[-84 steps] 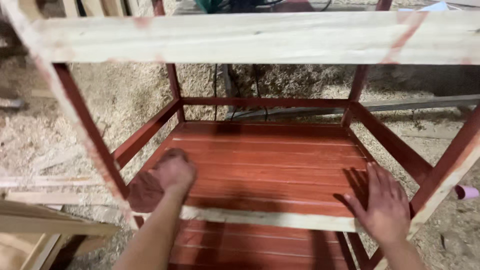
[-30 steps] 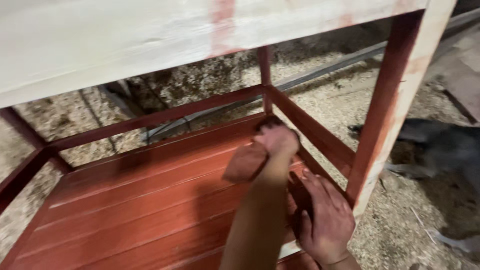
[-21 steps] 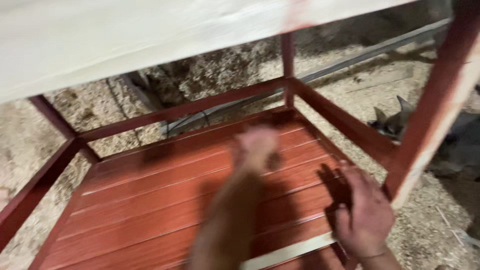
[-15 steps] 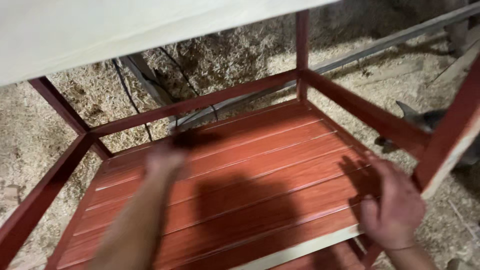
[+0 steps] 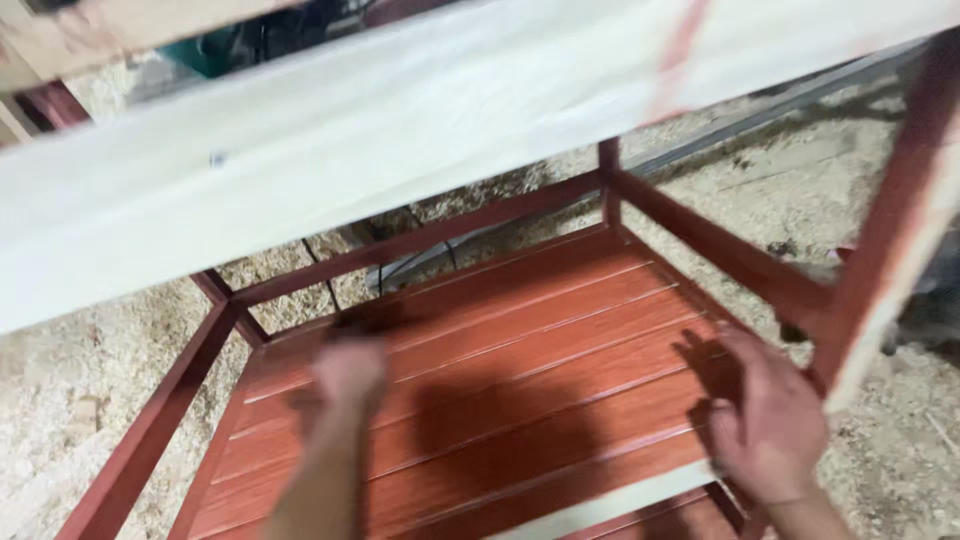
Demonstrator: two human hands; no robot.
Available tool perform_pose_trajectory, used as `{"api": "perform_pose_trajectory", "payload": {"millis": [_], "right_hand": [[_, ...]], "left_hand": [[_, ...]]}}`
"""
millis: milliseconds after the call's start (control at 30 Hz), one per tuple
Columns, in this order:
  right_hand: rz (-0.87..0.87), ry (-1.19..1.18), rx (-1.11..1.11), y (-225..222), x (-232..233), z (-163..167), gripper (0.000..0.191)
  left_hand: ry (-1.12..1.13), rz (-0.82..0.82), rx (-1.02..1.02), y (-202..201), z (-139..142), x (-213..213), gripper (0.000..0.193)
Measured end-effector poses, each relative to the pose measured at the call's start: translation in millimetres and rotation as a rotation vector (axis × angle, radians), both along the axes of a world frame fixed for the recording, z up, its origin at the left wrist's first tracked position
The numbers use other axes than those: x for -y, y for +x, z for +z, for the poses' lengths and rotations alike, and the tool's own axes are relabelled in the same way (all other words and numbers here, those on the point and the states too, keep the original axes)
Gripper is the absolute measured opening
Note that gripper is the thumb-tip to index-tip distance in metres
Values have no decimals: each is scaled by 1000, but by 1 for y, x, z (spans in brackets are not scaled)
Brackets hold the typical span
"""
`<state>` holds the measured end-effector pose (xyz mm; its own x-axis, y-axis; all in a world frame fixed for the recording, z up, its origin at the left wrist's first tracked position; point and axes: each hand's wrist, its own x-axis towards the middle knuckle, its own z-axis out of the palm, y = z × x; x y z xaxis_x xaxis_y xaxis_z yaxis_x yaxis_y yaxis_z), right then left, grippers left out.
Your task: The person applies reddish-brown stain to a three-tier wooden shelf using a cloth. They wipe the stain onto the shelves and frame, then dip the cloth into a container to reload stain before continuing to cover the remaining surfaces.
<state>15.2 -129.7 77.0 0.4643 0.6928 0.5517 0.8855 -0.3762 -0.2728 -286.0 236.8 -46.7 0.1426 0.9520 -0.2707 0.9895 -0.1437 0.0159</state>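
Reaching in from the bottom edge of the view, the left hand (image 5: 348,372) lies blurred over the near-left part of a red slatted shelf (image 5: 520,340); it seems to press something reddish-brown down on the boards, but the blur hides what it is and how far the fingers are closed, so I cannot tell. To the right, the right hand (image 5: 768,432) rests with its palm down and its fingers (image 5: 735,352) spread flat and open, holding nothing, at the near-right corner of the shelf, just beside the leg (image 5: 880,270) of the frame. That leg is red on one face and pale bare wood along its outer edge. Below both hands, a pale unpainted strip (image 5: 610,505) runs along the front edge of the shelf. The shelf itself is made of red-brown boards laid side by side with thin lighter lines between them, and dark shadows of the arms fall across its middle. Red rails (image 5: 720,250) frame it on the right, the back and the left, joined to a short red post (image 5: 608,190) at the far corner. Above all this, a broad pale plank (image 5: 400,150) crosses the view from left to right, with a faint reddish smear near its right end. Beyond the frame, the floor (image 5: 70,390) is covered with sawdust and wood shavings.
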Motion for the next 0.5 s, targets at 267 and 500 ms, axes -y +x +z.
{"api": "perform_pose_trajectory", "payload": {"millis": [267, 500], "right_hand": [[-20, -59, -236, 9, 0, 7, 74], [-42, -79, -260, 18, -7, -4, 75]], "left_hand": [[-104, -392, 369, 269, 87, 196, 47], [-114, -468, 579, 236, 114, 210, 45]]}}
